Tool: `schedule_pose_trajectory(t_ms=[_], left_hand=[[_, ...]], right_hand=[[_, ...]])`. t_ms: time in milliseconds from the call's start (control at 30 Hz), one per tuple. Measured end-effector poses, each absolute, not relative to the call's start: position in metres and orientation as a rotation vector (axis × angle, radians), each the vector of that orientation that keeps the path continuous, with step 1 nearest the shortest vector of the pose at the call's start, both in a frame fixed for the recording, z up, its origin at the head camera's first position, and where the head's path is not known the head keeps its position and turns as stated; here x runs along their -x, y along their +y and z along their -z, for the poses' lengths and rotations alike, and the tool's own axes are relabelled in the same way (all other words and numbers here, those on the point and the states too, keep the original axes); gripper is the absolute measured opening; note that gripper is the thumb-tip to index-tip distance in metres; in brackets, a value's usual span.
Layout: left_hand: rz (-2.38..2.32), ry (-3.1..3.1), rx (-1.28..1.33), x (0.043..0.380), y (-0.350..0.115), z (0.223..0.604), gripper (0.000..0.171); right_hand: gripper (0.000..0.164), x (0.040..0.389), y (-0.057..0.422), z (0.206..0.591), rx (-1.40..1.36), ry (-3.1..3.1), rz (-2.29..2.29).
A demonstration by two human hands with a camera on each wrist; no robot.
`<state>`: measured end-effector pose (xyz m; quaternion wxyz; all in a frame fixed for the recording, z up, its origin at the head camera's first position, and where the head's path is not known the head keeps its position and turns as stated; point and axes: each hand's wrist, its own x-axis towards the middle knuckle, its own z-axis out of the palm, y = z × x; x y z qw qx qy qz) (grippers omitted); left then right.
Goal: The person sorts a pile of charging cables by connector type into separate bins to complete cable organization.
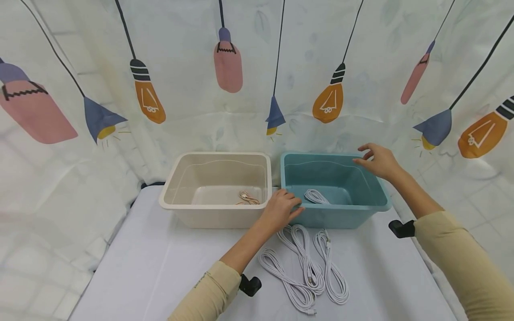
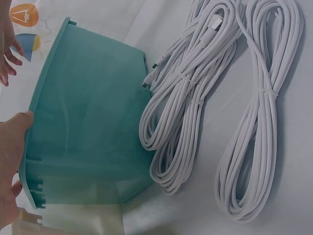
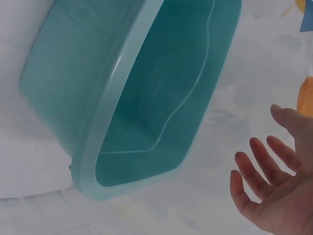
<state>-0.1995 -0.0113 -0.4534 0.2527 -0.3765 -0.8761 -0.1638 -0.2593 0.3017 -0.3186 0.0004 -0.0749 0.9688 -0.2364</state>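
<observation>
In the head view my left hand (image 1: 279,209) grips the front-left rim of a teal plastic bin (image 1: 333,215), thumb outside and fingers over the edge. The left wrist view shows its thumb on the rim too. My right hand (image 1: 379,162) hovers by the bin's back-right corner, holding nothing; its fingers are loosely bent and apart from the rim in the right wrist view. A coiled white cable (image 1: 316,196) lies inside the teal bin. Before it on the table are several bundled white cables (image 1: 287,276), tied at the middle, some with metal plugs.
Left of the teal bin stands a cream bin (image 1: 217,218) holding a small beige cable coil (image 1: 249,198). Both bins sit at the far edge of a white-covered table (image 1: 160,267). Behind hangs a curtain (image 1: 180,80) printed with lamps and bulbs.
</observation>
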Motion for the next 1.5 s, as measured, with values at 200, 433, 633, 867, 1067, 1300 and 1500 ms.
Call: schedule_pose_trajectory(t_ms=[200,433,633,867,1067,1300,1500], left_hand=[[0.441,-2.374,1.025,0.200,-0.011,0.454,0.016],[0.429,-2.386,1.021,0.200,-0.011,0.454,0.016],[0.442,-2.385,1.021,0.200,-0.011,0.453,0.016],[0.459,-2.385,1.026,0.200,-0.010,0.454,0.016],[0.468,-2.367,1.029,0.202,-0.010,0.457,0.016],[0.456,-2.375,1.025,0.202,-0.010,0.457,0.016],[0.458,-2.382,1.027,0.202,-0.010,0.457,0.017]], right_hand=[[0.054,0.250,0.306,0.324,0.286,3.079,0.784],[0.051,0.238,0.309,0.328,0.349,3.116,0.848],[0.045,0.228,0.308,0.332,0.381,3.146,0.895],[0.041,0.211,0.305,0.341,0.441,3.191,0.975],[0.041,0.193,0.297,0.355,0.490,3.229,1.037],[0.042,0.175,0.286,0.369,0.510,3.260,1.070],[0.043,0.160,0.281,0.381,0.520,3.276,1.088]])
